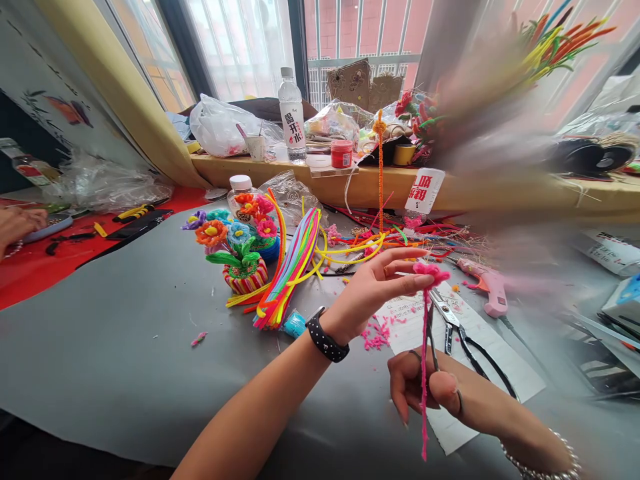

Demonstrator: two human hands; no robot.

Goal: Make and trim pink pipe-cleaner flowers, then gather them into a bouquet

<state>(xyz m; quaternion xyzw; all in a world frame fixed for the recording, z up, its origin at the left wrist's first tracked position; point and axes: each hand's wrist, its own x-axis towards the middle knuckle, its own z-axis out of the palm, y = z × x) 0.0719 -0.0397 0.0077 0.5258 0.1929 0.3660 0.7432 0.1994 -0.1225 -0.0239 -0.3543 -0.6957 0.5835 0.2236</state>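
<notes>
My left hand [376,288] reaches over the grey table [125,347] and pinches the fluffy top of a pink pipe cleaner [425,373] between thumb and fingertips, other fingers spread. The stem hangs straight down past my right hand [425,387]. That hand grips black-handled scissors [453,327], fingers through the loops, blades pointing up toward the pink tuft. Pink fluff clippings [376,335] lie on a white paper sheet [480,360] under the hands.
A bundle of coloured pipe cleaners [290,267] and a pipe-cleaner flower pot [240,247] stand behind. A pink glue gun [487,287] lies right. Water bottle [293,117] and clutter fill the window ledge. Another person's hand [17,223] rests at far left.
</notes>
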